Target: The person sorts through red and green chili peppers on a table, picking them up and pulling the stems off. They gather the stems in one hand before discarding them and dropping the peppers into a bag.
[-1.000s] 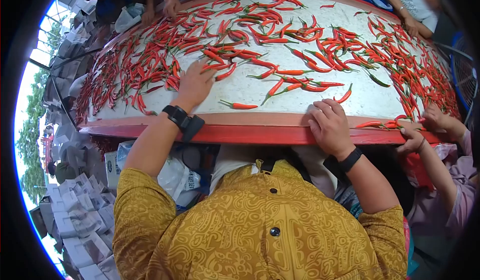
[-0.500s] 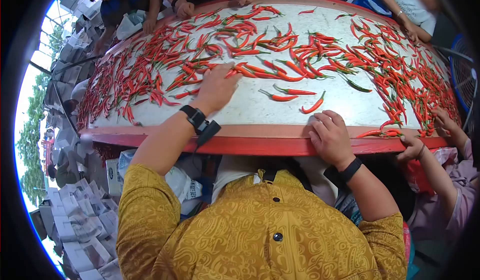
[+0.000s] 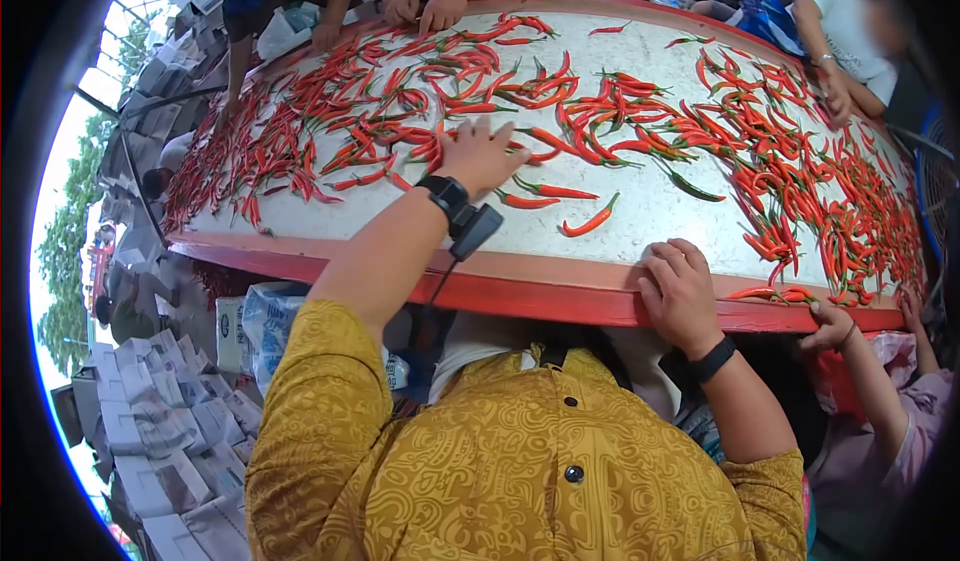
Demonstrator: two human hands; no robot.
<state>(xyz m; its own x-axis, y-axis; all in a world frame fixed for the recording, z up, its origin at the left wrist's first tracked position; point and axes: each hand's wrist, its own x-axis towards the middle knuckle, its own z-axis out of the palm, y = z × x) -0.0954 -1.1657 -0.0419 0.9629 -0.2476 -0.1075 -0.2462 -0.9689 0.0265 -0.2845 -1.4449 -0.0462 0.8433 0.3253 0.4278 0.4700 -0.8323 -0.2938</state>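
Many red chili peppers (image 3: 590, 216) are spread over a white tabletop (image 3: 420, 226) with a pink and red rim. My left hand (image 3: 480, 159) is over the peppers near the middle, fingers spread and palm down, with pepper ends showing beside its fingertips. On the near rim rests my right hand (image 3: 680, 286), its fingers bent over the edge and nothing seen in them. A dark green pepper (image 3: 692, 185) lies among the red ones, up and to the right of my right hand.
Co-workers' hands (image 3: 425, 8) are at the far edge. Another person's hand (image 3: 830, 328) touches the near rim at the right. A person in white (image 3: 840, 31) leans at the far right corner. Stacked grey trays (image 3: 150, 431) stand at left.
My left hand has shifted right in view and its fingers have spread. Across the table, a co-worker's two hands have come together. The view has turned slightly.
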